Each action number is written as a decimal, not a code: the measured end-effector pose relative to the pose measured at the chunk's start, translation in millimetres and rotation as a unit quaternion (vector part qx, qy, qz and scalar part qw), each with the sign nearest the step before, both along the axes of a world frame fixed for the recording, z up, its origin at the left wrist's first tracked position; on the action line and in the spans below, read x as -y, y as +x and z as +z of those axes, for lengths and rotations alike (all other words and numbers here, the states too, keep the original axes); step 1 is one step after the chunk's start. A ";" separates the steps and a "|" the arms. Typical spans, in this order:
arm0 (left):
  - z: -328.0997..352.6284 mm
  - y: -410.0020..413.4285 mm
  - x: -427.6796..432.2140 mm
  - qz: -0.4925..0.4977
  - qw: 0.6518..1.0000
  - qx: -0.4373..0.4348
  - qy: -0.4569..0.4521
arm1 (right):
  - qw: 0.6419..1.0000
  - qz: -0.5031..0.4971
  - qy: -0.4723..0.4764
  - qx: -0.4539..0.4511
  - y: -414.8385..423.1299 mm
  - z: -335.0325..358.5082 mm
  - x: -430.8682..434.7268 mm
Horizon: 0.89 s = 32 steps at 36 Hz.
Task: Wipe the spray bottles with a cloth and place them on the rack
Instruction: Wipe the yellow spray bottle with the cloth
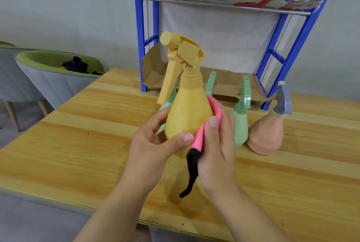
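I hold a yellow spray bottle (187, 109) upright above the wooden table (78, 144). My left hand (153, 144) grips its lower body, thumb across the front. My right hand (218, 144) presses a pink cloth with a black end (198, 136) against the bottle's right side, thumb on the cloth. Behind stand two green spray bottles, one (241, 117) to the right and one (171, 99) mostly hidden behind the yellow bottle. A peach bottle with a grey trigger (266, 132) stands further right. The blue rack (276, 54) rises at the table's far edge.
Cardboard sheets (229, 83) line the rack's shelves. Grey and green chairs (54, 78) stand to the left of the table, one with dark items on its seat. A pale wall is behind.
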State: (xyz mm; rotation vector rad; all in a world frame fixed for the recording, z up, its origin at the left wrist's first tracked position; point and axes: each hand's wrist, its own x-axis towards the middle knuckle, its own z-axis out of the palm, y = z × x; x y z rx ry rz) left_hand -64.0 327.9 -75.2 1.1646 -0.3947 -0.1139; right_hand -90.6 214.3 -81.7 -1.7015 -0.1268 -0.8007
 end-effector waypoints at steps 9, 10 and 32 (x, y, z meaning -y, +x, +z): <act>8.4 -0.8 -3.1 -0.048 0.997 0.036 0.043 | 0.928 0.220 0.296 -0.051 6.4 13.1 18.0; 8.5 -0.1 -2.5 -0.038 0.997 0.034 0.052 | 0.930 0.204 0.302 -0.043 5.8 12.6 15.4; -2.1 3.0 3.5 0.010 1.000 -0.021 0.008 | 0.939 0.224 0.259 -0.029 13.4 0.9 21.3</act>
